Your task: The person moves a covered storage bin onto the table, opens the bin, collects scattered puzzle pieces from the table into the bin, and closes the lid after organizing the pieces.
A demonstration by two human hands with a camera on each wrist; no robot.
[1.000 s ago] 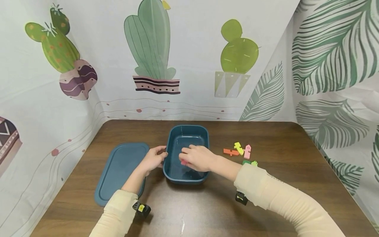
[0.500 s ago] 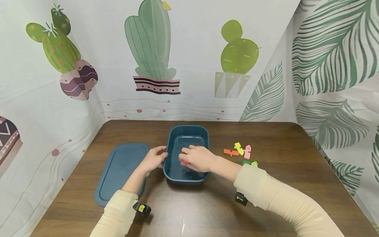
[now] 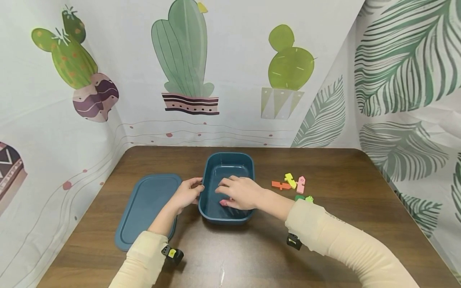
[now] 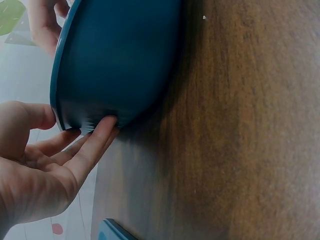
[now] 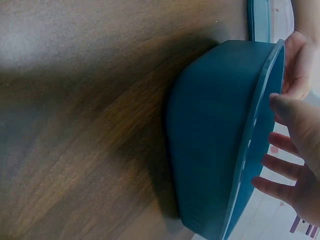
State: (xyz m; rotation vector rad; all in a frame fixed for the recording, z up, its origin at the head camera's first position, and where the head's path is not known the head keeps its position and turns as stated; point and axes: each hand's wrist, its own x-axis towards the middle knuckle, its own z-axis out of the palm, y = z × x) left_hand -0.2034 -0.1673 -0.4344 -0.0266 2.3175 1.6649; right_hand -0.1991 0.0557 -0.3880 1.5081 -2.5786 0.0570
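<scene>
— What is in the middle of the tabletop (image 3: 324, 256)?

— A dark blue box (image 3: 227, 166). It has no lid on. Both hands are at the box.

— What does the left hand (image 3: 186, 194) do?

— It is at the left side of the box. The wrist picture shows the thumb up by the rim and the fingers (image 4: 95, 145) pressed on the outside wall, low down. So the left hand holds the side of the box.

— And the right hand (image 3: 240, 192)?

— It is over the box, reaching down inside. The fingers are loose and spread a bit — not closed on anything. In the wrist picture the fingers (image 5: 287, 167) are straight and apart, just past the rim of the box.

— Is something in the box?

— Yes, a small pink piece (image 3: 224, 203) lies on the bottom of the box, just under the right hand's fingers. I cannot tell if the fingers touch it.

— Where is the lid?

— The blue lid (image 3: 144, 206) lies flat, just left of the box, past the left hand.

— What else is there?

— Little toy pieces lie to the right of the box — an orange piece (image 3: 280, 185), a yellow piece (image 3: 290, 179) and a pink piece with holes (image 3: 301, 184). Two green pieces (image 3: 303, 197) lie near them, close to the right sleeve (image 3: 335, 236).
</scene>
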